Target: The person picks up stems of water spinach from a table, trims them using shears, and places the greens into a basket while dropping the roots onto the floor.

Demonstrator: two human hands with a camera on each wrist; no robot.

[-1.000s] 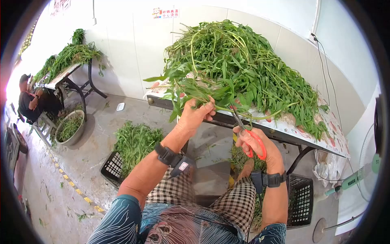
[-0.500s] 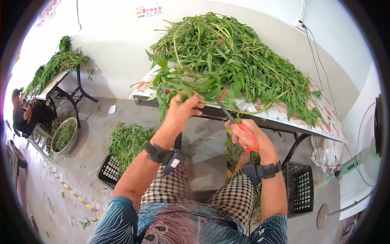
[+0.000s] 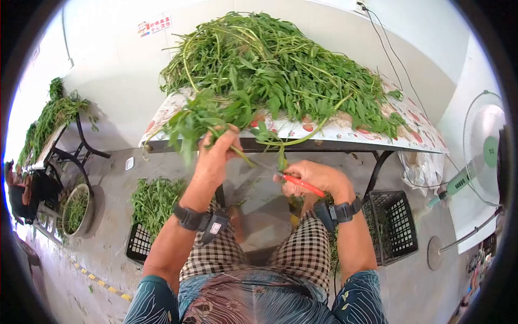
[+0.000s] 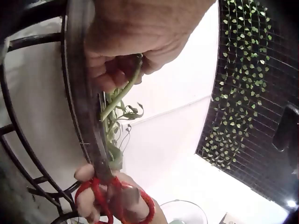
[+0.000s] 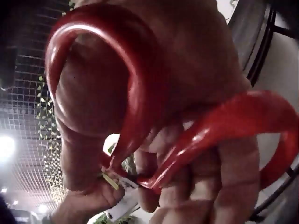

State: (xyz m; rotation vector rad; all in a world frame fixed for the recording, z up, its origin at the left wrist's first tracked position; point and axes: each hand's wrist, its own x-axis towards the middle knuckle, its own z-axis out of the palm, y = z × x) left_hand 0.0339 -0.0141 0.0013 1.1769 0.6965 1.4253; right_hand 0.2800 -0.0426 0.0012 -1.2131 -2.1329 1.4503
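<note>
My left hand grips a bunch of leafy green stems just off the table's front edge. One thick stem sticks out below its fingers, its end pointing toward the right hand. My right hand holds scissors by their red handles, thumb and fingers through the loops. The scissor blades point left, toward that stem's end. A long curved stem lies over the table edge, with a leafy shoot hanging from it close above the right hand.
A big heap of greens covers much of the patterned table. Below stand a black crate at right and greens in another crate at left. A fan stands at far right; another person sits at far left.
The stem that ran between my hands now ends below the left hand, apart from the long curved stem. The scissors have swung to point left. The head view has turned right.
</note>
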